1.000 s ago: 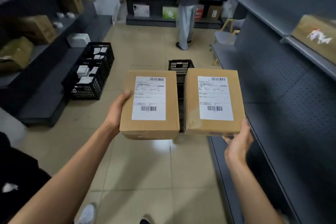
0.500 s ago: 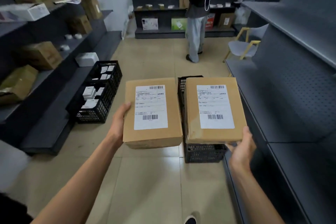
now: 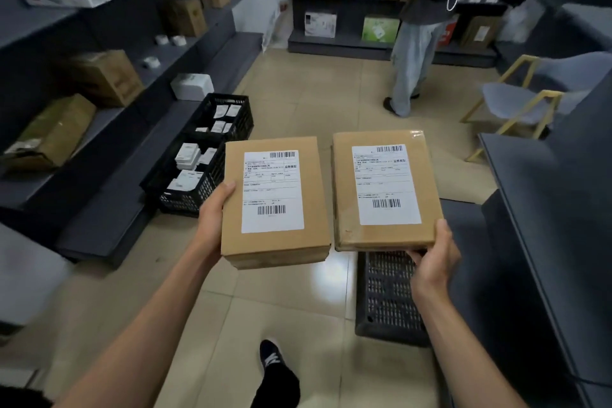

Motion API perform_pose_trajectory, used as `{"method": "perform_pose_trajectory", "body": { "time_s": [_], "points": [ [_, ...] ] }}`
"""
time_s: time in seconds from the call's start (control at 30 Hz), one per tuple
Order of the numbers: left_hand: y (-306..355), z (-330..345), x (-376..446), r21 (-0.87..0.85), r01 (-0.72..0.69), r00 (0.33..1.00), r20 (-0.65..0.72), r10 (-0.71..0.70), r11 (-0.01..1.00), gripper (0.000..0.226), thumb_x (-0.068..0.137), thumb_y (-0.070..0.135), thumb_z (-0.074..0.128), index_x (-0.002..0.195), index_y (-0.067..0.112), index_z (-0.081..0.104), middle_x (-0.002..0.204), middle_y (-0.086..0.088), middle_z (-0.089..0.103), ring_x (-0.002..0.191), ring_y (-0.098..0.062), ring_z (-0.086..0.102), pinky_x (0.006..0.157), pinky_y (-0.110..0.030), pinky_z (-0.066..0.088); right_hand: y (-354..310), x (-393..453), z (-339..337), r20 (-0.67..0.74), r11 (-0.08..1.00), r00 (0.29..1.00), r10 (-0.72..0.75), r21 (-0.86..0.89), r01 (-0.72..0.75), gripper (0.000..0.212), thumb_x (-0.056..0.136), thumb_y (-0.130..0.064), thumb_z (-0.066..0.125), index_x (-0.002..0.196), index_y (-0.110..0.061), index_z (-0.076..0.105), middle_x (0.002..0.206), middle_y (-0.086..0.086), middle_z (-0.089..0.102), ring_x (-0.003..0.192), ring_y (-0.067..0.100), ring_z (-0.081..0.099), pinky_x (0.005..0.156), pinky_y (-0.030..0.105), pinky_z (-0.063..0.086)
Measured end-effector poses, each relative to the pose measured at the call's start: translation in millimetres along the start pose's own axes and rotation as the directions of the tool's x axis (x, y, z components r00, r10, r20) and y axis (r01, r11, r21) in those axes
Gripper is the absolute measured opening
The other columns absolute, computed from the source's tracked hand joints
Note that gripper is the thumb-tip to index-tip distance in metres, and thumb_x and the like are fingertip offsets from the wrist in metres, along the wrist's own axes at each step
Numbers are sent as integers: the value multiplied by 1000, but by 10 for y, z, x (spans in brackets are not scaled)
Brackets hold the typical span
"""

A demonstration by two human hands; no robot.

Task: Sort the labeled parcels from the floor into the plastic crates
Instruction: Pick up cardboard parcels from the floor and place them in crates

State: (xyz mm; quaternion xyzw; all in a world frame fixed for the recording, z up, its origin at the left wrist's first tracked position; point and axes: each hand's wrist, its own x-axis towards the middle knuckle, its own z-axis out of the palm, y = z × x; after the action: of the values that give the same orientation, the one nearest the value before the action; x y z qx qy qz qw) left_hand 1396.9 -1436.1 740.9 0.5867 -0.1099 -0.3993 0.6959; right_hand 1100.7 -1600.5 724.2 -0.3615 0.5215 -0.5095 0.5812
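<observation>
You've got one flat brown cardboard parcel w/ white shipping label in each hand, both held label-up so you can read them before choosing a crate. Your left hand (image 3: 214,212) grasps the left brown cardboard parcel (image 3: 275,200) at its 9 o'clock edge, thumb on top by the label, fingers hidden beneath. Your right hand (image 3: 433,260) supports the right brown cardboard parcel (image 3: 384,189) from its 5 o'clock corner, thumb up the side, fingers curled under. The parcels sit side by side, just apart, level.

The dark plastic mesh crate on the floor (image 3: 387,301) lies directly below the right parcel, prob. the nearest drop. Two black plastic crates holding small white boxes (image 3: 198,162) stand at your 10 o'clock by the grey metal shelving (image 3: 109,156). Another person (image 3: 420,33) stands at 1 o'clock, well apart. Neither parcel is sorted yet; check labels first.
</observation>
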Motion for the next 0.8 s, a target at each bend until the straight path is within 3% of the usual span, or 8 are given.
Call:
{"method": "perform_pose_trajectory", "body": {
  "time_s": [0.1, 0.27, 0.4, 0.47, 0.57, 0.7, 0.73, 0.8],
  "points": [
    [216, -209, 562, 3, 0, 1000, 11, 0, 1000, 51, 101, 47, 52, 137, 13, 64, 131, -16, 69, 121, -38, 65, 108, -55, 47, 78, 264, 618, 2, 1000, 1000, -7, -4, 7, 32, 103, -43, 48, 113, -21, 69, 104, -1, 74, 107, 23, 69, 90, 48, 56],
    [696, -380, 1482, 19, -10, 1000, -28, 11, 1000, 48, 101, 46, 52, 136, 15, 64, 127, -14, 71, 117, -37, 68, 100, -51, 53, 81, 655, 1445, -4, 1000, 1000, -17, 10, 17, 43, 105, -41, 45, 129, -11, 64, 120, 10, 72, 111, 23, 68, 94, 50, 57],
    [1001, -269, 2131, 21, -21, 1000, 10, 21, 1000, 46, 103, 41, 49, 134, 10, 63, 124, -16, 72, 112, -36, 70, 87, -45, 62, 107, 968, 1927, -48, 997, 999, -26, 65, 29, 44, 101, -43, 50, 124, -10, 68, 121, 15, 72, 113, 32, 67, 94, 56, 57],
    [1080, -177, 2444, 32, -20, 999, 32, 19, 999, 51, 100, 43, 53, 137, 9, 62, 128, -18, 70, 118, -40, 67, 93, -50, 59, 145, 1147, 2103, -69, 996, 997, -38, 74, 43, 50, 94, -51, 55, 120, -12, 71, 118, 13, 73, 112, 32, 68, 97, 59, 54],
    [1167, 37, 2927, 73, 3, 996, 86, -9, 997, 53, 97, 45, 56, 138, 11, 61, 130, -18, 69, 121, -41, 65, 99, -52, 54, 183, 1483, 2330, -62, 997, 997, -46, 54, 50, 46, 92, -55, 53, 111, -17, 73, 113, 10, 75, 107, 29, 70, 92, 52, 57],
    [1275, 333, 3567, 126, -15, 995, 99, 3, 992, 51, 99, 44, 55, 137, 10, 61, 126, -17, 71, 116, -39, 68, 94, -50, 58, 152, 2125, 2640, -115, 993, 992, -59, 98, 70, 29, 103, -37, 50, 102, -19, 73, 107, 4, 75, 95, 15, 70, 74, 29, 58],
    [1309, 392, 3735, 129, -19, 996, 88, 7, 991, 55, 96, 46, 58, 138, 10, 60, 127, -18, 70, 117, -41, 67, 98, -53, 55, 139, 2315, 2718, -131, 992, 989, -61, 103, 75, 29, 103, -36, 50, 101, -19, 73, 106, 2, 75, 96, 15, 69, 73, 28, 58],
    [1377, 507, 4051, 146, -10, 998, 67, 0, 989, 59, 94, 48, 60, 138, 11, 59, 128, -18, 70, 119, -42, 66, 102, -56, 52, 116, 2681, 2866, -147, 992, 987, -65, 100, 80, 32, 97, -44, 54, 99, -20, 76, 103, -1, 76, 97, 18, 69, 82, 38, 59]
  ]
}}
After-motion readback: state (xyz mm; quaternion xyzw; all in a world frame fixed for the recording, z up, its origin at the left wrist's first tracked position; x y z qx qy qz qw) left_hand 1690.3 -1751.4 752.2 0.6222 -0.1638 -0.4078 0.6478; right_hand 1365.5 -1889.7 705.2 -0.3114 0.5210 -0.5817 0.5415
